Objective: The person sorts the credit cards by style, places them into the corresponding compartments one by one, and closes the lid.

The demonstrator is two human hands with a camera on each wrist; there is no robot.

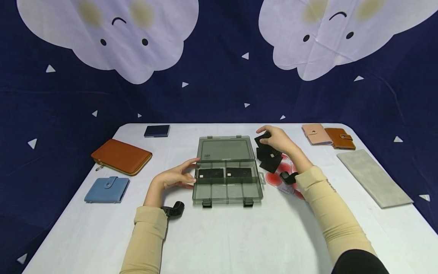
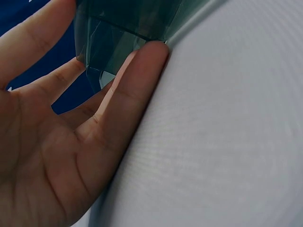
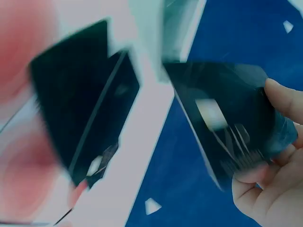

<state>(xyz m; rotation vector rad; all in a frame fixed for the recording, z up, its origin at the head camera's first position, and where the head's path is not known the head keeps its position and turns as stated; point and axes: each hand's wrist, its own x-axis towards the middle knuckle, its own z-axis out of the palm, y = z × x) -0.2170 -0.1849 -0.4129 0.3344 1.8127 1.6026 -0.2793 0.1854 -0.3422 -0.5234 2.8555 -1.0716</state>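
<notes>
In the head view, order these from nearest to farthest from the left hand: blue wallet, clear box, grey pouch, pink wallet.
From the left hand:
1. Clear box, touching the fingertips, centre.
2. Blue wallet, left edge of table.
3. Pink wallet, far right.
4. Grey pouch, right edge.

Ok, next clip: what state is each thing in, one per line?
Organizer box: lid open, two dark cards in the back row.
Left hand: open, fingers against the box's left side.
Right hand: pinching a black card, lifted.
Loose cards: lying beside the box.
Blue wallet: snapped closed.
Orange pouch: closed.
</notes>
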